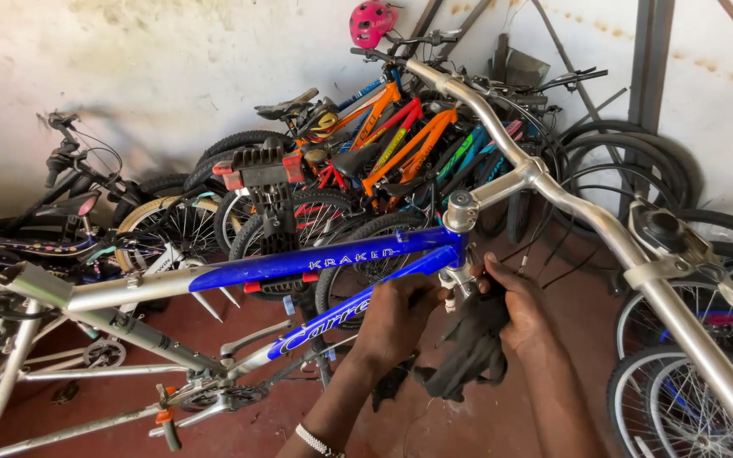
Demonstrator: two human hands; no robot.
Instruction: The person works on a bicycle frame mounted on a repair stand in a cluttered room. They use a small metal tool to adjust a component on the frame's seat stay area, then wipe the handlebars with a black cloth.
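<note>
A blue and silver bicycle frame (299,265) stands in front of me with silver handlebars (570,203) turned toward my right. Both hands work at the lower end of the head tube (460,254). My left hand (396,318) is closed around one end of a dark rag (472,348), just below the frame's down tube. My right hand (515,309) grips the other side of the same rag, its fingertips by the silver fork crown. The rag hangs down between my wrists.
Several bicycles (366,144) lean stacked against the white wall behind, a pink helmet (371,21) on top. Loose tyres and wheels (629,170) lie at the right. A dark bicycle (69,195) stands at the left. The floor (239,424) is red-brown.
</note>
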